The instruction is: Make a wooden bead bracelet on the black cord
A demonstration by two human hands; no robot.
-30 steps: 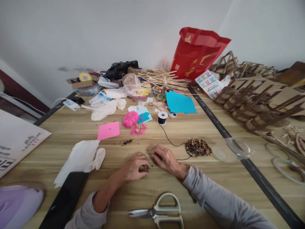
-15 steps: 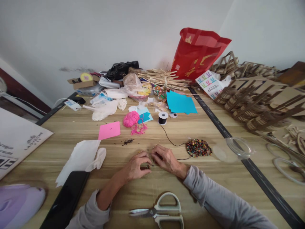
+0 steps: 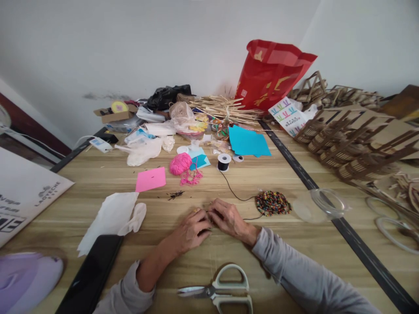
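- Left hand point(image 3: 191, 229) and right hand point(image 3: 229, 218) meeting fingertip to fingertip on the wooden table point(image 3: 81, 187), both curled tight over something tiny between them; too small to tell what, though a black cord point(image 3: 234, 192) runs into the right hand's pinch.
- Cord trailing away from the hands to a black spool point(image 3: 224, 162) standing further back on the table.
- Pile of coloured beads point(image 3: 273, 203) lying just right of the right hand, not touching it.
- Scissors point(image 3: 222, 291) lying flat on the near edge, white handles to the right, blades shut, apart from both hands.
- White tissue point(image 3: 111, 216) and a dark phone point(image 3: 90, 277) to the left of the left forearm.
- Pink paper point(image 3: 150, 179), pink yarn ball point(image 3: 180, 164) and blue paper point(image 3: 248, 141) further back; red bag point(image 3: 271, 74) standing against the wall.
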